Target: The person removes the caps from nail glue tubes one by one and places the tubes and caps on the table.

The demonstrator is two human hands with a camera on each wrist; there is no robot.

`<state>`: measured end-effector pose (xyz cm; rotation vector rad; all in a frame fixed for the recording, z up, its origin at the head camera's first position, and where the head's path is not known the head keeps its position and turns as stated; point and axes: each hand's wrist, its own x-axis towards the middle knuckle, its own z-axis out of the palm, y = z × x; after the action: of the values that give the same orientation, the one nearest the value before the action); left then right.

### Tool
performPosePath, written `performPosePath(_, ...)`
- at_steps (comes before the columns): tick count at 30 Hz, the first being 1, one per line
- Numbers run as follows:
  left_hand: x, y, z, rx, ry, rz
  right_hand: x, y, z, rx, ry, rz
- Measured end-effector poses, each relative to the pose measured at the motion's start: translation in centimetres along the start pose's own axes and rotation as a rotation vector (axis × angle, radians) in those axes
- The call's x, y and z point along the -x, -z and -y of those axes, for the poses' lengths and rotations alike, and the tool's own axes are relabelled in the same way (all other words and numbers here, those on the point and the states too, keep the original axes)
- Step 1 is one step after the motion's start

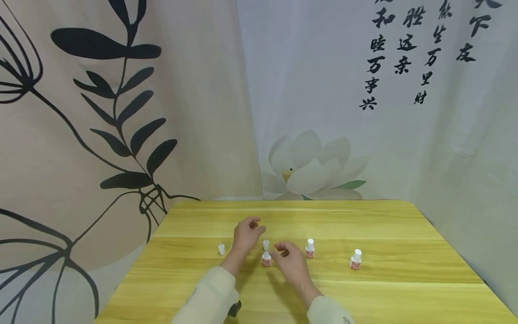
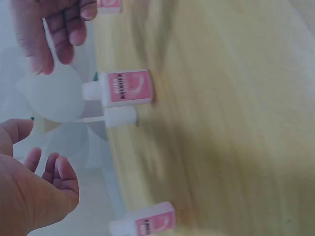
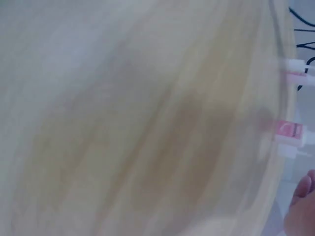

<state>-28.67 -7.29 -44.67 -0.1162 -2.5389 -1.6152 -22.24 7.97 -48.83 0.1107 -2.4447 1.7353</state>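
Note:
A small white bottle [image 1: 266, 259] with a pink label and a short bare neck stands upright between my hands. Right behind it, a white cap [image 2: 121, 117] rests on the table with a thin stem pointing up. My left hand [image 1: 247, 234] hovers above and left of these, fingers loosely bent around nothing. Close to the bottle's right side is my right hand [image 1: 290, 261], its fingers relaxed and slightly curved, also holding nothing. Another pink-labelled bottle [image 2: 155, 220] shows near my left hand in the left wrist view; my left arm mostly hides it in the head view.
Two bottles with tall white caps stand to the right, one nearer [image 1: 310, 249] and one farther out [image 1: 355, 260]. Another stemmed white cap [image 1: 221, 249] sits left of my left arm. The wooden table [image 1: 388, 301] ends at a printed curtain [image 1: 210, 112].

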Motion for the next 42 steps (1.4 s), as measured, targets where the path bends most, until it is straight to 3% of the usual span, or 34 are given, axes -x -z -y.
performPosePath(7,-0.3,0.0,-1.1,0.0,-0.021,0.006,-0.4,1.5,2.1,0.024,0.105,-0.103)
performPosePath(13,-0.3,-0.1,-1.9,0.026,-0.033,0.035,-1.3,4.2,3.3,0.04,0.108,-0.173)
performPosePath(19,-0.6,-0.6,-2.5,0.049,-0.04,0.033,-2.0,6.9,3.7,0.029,0.073,-0.18)
performPosePath(28,-0.5,-1.6,-3.4,0.07,-0.054,0.096,-2.1,9.2,2.9,0.071,0.007,-0.21)
performPosePath(42,0.2,-5.3,-4.2,0.135,-0.033,0.161,-1.2,10.3,0.2,0.115,-0.07,-0.167)
